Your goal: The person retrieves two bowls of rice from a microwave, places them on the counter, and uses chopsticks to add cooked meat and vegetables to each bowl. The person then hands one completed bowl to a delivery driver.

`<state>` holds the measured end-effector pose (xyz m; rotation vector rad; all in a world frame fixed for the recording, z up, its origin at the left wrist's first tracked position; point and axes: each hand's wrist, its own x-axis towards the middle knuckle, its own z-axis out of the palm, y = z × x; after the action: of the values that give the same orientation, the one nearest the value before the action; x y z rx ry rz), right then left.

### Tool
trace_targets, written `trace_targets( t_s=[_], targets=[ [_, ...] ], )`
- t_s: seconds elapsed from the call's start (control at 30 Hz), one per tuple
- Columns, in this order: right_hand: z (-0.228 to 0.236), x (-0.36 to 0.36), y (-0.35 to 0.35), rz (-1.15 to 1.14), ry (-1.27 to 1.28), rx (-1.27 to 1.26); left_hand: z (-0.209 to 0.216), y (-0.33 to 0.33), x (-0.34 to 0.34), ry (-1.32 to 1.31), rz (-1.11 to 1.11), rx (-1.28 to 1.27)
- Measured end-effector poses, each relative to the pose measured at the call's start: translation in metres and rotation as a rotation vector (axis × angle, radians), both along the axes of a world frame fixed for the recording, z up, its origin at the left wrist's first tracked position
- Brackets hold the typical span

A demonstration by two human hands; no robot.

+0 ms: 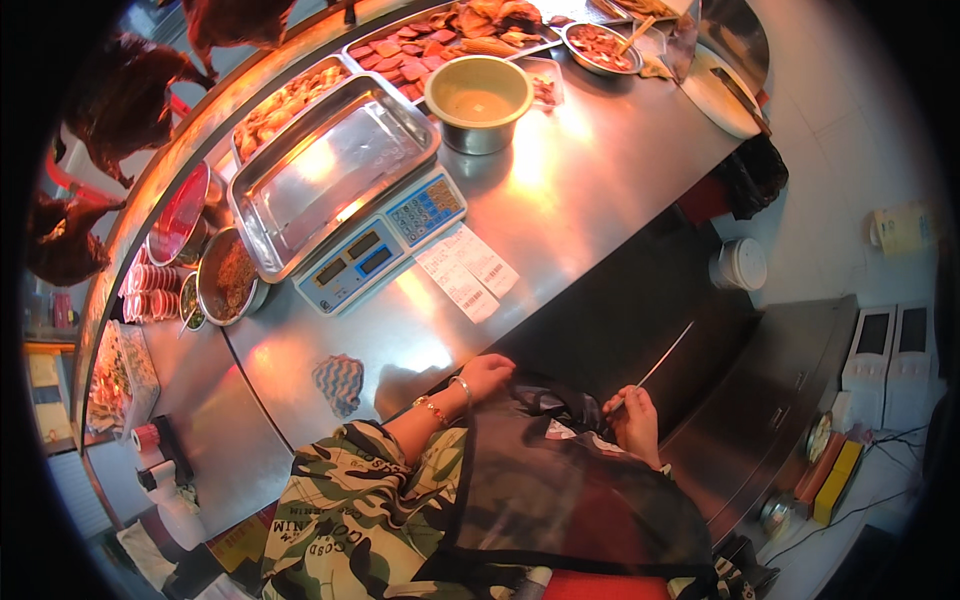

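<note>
My left hand (488, 376), with bracelets at the wrist, is curled at the counter's front edge beside a dark sheer cloth (575, 500) over my lap. Its fingertips are hidden, so whatever they hold cannot be made out. To its right, my right hand (636, 422) is closed, pinching a thin pale stick (666, 352) that slants up to the right. A small white printed piece (562, 430) shows on the cloth between the hands. My left forearm comes out of a camouflage-patterned sleeve (345, 500).
The steel counter (590, 160) bears a scale (338, 270) with a steel tray (240, 215), paper slips (463, 278), a metal pot (480, 140) and a crumpled blue-white striped cloth (339, 385). Trays of cut meat (410, 60) line the far side. Roasted birds (125, 105) hang at upper left. A chopping board (715, 95) lies far right.
</note>
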<state>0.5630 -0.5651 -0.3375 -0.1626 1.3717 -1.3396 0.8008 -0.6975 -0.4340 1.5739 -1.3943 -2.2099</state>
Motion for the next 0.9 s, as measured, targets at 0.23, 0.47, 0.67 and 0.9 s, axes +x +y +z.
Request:
trace_targets(
  t_s=[0.23,0.47,0.67,0.9],
  targets=[
    [-0.001,-0.045,0.054,-0.205,-0.012,-0.025,-0.009,0.018,-0.076,0.06,-0.125,0.052],
    [0.007,-0.116,0.125,-0.383,0.059,-0.048,0.007,0.054,-0.196,0.128,-0.548,-0.084],
    [0.015,-0.163,0.189,-0.471,0.139,0.009,0.065,0.078,-0.32,0.104,-1.109,-0.468],
    [0.042,-0.202,0.275,-0.671,0.3,0.039,0.269,0.153,-0.448,0.93,-1.298,-0.461]
  ],
)
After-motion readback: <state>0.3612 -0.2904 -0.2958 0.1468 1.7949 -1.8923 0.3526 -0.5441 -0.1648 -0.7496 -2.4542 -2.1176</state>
